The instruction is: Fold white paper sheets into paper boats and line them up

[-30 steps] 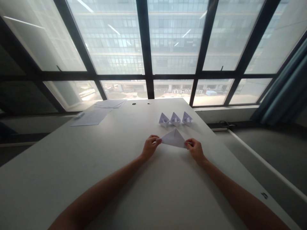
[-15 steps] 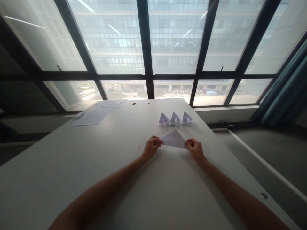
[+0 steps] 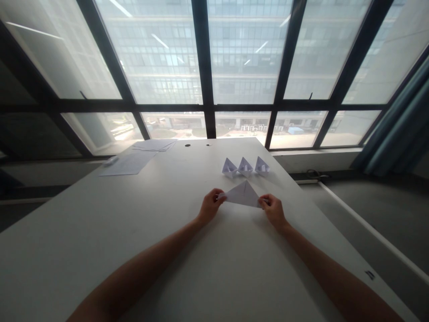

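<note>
A folded triangle of white paper [image 3: 243,195] is stretched between my two hands, its peak pointing away from me and a crease running down from the peak. My left hand [image 3: 212,204] pinches its left corner, where a small bit of paper shows past the fingers. At the right corner, my right hand [image 3: 272,208] is closed on the paper between thumb and fingers. Just beyond the triangle, three folded paper boats stand in a row: a left boat [image 3: 229,168], a middle boat [image 3: 245,167] and a right boat [image 3: 262,166].
On the white table [image 3: 150,205], paper sheets [image 3: 129,163] lie at the far left, with a small pale object [image 3: 111,161] at their edge. Two cable holes sit near the far edge. Windows rise behind; a blue curtain [image 3: 395,107] hangs at right.
My left hand's fingers have shifted slightly on the left corner, so more of the paper shows there. The triangle's peak has moved a touch right. My right hand and the boats stay put.
</note>
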Available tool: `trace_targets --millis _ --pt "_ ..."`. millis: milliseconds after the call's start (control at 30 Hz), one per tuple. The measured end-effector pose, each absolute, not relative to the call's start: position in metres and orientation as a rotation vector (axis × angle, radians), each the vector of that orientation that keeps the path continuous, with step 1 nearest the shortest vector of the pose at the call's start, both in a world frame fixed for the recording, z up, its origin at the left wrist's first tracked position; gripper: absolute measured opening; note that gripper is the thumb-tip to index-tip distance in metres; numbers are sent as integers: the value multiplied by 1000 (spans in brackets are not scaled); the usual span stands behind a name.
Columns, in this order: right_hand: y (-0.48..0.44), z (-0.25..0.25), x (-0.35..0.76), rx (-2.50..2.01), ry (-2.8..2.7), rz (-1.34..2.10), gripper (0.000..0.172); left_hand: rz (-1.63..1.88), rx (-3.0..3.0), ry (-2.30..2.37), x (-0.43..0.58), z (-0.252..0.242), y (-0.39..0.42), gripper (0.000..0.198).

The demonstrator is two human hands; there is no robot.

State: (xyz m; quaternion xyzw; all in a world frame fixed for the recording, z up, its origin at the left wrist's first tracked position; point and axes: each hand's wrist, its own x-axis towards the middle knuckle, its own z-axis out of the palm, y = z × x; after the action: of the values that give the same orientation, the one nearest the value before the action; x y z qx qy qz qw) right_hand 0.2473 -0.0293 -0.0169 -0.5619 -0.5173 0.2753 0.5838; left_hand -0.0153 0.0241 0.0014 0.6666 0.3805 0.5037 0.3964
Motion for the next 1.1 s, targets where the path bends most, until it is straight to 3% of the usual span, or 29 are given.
trace_targets --millis 567,867,1100 --pt "-30 -17 248 -1335 -1217 627 28 1210 1858 1058 -15 4 20 14" --pt "-29 -20 248 -1320 -1229 617 28 1266 1507 934 -15 8 22 39" --pt "-30 -21 248 -1317 -1229 586 28 1217 1295 950 -17 5 26 47"
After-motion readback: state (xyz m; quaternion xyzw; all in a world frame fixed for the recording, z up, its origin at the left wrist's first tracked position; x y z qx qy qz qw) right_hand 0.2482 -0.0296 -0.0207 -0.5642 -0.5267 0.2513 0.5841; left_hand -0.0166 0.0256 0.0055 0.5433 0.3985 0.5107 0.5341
